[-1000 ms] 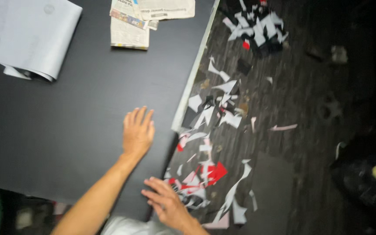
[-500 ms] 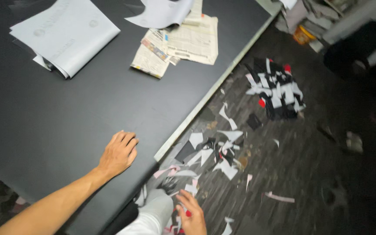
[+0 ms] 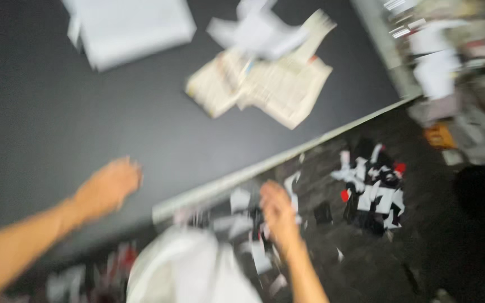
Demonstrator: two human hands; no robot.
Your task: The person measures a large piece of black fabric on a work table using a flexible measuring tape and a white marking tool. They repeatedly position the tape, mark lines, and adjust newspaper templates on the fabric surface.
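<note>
The view is heavily blurred. My left hand (image 3: 108, 185) rests on the black table (image 3: 85, 123) near its pale front edge (image 3: 287, 160), holding nothing. My right hand (image 3: 276, 210) hangs below the table edge, over the dark floor, among white, black and red paper scraps (image 3: 239, 199). Blur hides whether its fingers hold a scrap. A white cloth-covered shape (image 3: 186, 269), probably my knee, lies between my two arms at the bottom.
A folded newspaper (image 3: 265, 84) and a crumpled white sheet (image 3: 259, 31) lie on the table's far side, beside a stack of white paper (image 3: 136, 28). A second heap of scraps (image 3: 374, 188) lies on the floor to the right. Cluttered boxes and papers (image 3: 439, 67) stand at the far right.
The view has swung up and to the right and blurred. My right hand has risen from the scraps beside my knee towards the table edge. My left hand stays on the table.
</note>
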